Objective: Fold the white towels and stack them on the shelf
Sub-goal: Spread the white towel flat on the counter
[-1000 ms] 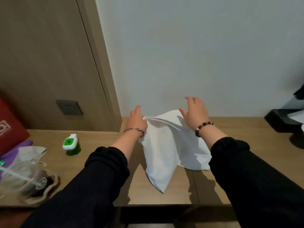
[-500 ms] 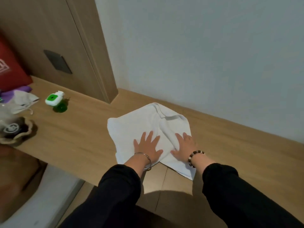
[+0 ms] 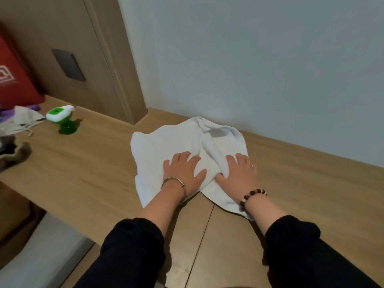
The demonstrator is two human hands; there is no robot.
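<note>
A white towel (image 3: 166, 142) lies rumpled on the wooden counter (image 3: 93, 173) close to the grey wall. A raised crease runs down its middle. My left hand (image 3: 184, 173) presses flat on the towel's near left part, fingers spread. My right hand (image 3: 236, 174) rests on the near right part, its thumb tucked against the crease; whether it pinches the cloth is unclear. Both wrists wear bracelets, and the sleeves are black.
A green and white bottle (image 3: 62, 119) stands at the left of the counter. Further left are a crumpled grey cloth (image 3: 22, 121), a red bag (image 3: 14, 80) and a dark bundle (image 3: 10, 150). A wooden panel with a dark socket plate (image 3: 68, 67) rises behind.
One second ago both hands held the towel up by its top edge. They laid it on the counter and now press it flat; the left hand's fingers have spread wider.
</note>
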